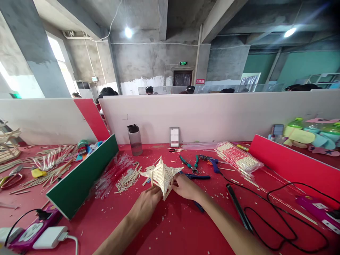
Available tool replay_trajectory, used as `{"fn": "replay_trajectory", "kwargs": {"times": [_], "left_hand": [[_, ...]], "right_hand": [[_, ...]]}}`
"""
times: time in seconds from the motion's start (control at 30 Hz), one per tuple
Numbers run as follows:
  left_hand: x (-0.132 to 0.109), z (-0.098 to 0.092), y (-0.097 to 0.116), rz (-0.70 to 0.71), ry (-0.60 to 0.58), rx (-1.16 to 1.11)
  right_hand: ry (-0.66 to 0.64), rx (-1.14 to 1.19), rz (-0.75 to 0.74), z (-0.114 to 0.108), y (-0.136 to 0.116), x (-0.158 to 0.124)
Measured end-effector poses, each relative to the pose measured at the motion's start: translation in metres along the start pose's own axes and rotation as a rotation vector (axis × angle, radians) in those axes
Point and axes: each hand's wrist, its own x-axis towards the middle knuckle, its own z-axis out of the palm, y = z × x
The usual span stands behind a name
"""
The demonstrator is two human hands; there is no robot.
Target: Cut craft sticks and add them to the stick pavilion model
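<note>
A small pavilion model [163, 174] built of pale wooden sticks, with a pointed roof and upswept corners, stands on the red table in front of me. My left hand [150, 198] grips its lower left side, fingers bent around the base. On the other side my right hand [184, 186] holds the lower right part, its fingertips partly hidden behind the model. Dark blue-handled pliers [198, 176] lie just beyond my right hand. Left of the model is a heap of short cut sticks [129, 180].
Green-handled cutters [192, 163], a blue glue gun [212, 161] with a black cable and a bag of sticks [239, 157] lie to the right. A water bottle [135, 140] stands at the back. Green [85, 177] and red [294, 166] boards flank the workspace.
</note>
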Motion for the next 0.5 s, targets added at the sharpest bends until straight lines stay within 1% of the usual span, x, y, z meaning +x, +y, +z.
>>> {"fn": "replay_trajectory", "kwargs": {"times": [0.13,0.23,0.33,0.4,0.5], "left_hand": [[-0.013,0.004,0.0,0.062,0.044,0.061],[-0.016,0.006,-0.002,0.02,0.01,0.06],[-0.011,0.006,-0.003,-0.069,-0.054,0.105],[-0.004,0.006,-0.003,-0.124,-0.098,0.171],[0.008,0.009,-0.005,-0.138,-0.12,0.245]], "right_hand": [[-0.067,-0.094,-0.039,-0.007,-0.003,0.008],[-0.106,-0.13,-0.038,-0.011,-0.003,0.017],[-0.131,-0.092,-0.017,-0.011,-0.002,0.026],[-0.136,-0.055,-0.034,-0.011,-0.001,0.032],[-0.15,-0.025,-0.08,-0.012,0.0,0.041]]}}
